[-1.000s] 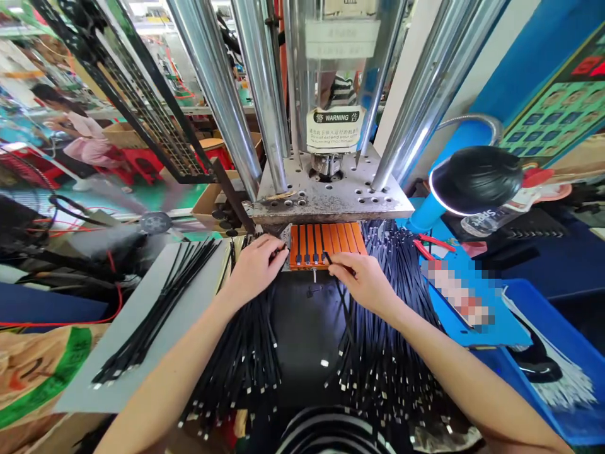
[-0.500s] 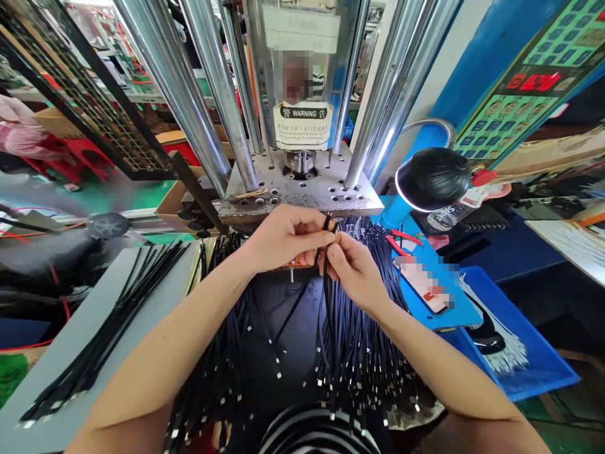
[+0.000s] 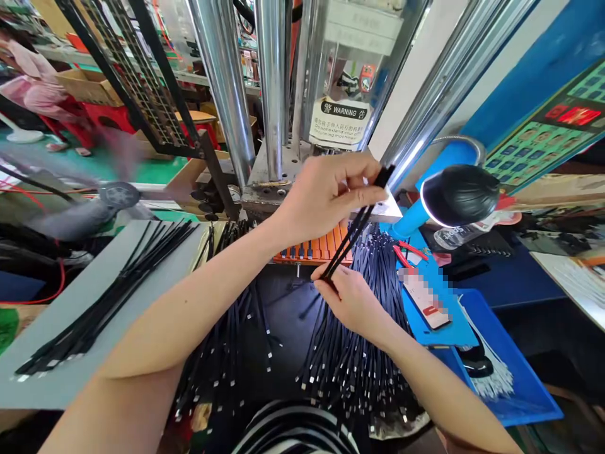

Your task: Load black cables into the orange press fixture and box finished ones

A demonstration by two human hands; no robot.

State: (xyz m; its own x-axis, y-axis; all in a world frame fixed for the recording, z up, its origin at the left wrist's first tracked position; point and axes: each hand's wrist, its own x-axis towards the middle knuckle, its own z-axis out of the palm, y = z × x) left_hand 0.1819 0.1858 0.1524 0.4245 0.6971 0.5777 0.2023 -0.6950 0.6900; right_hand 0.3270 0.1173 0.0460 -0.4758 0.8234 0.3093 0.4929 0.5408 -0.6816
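Raised in front of the press, my left hand pinches the upper ends of a few black cables. Lower and to the right, my right hand is closed round the same cables farther down. Between and behind the hands shows an orange fixture with a row of dark connectors. Many black cables with silver tips hang over the dark surface under my right hand. Another bunch lies beyond my left forearm.
A press with metal columns and a warning label stands ahead. Black cables lie on a grey board at left. At right are a black lamp, red-handled pliers, a phone and a blue tray.
The hands have moved apart, my left hand up and right, my right hand slightly down. The orange fixture now shows more between them. The whole view has shifted and tilted.
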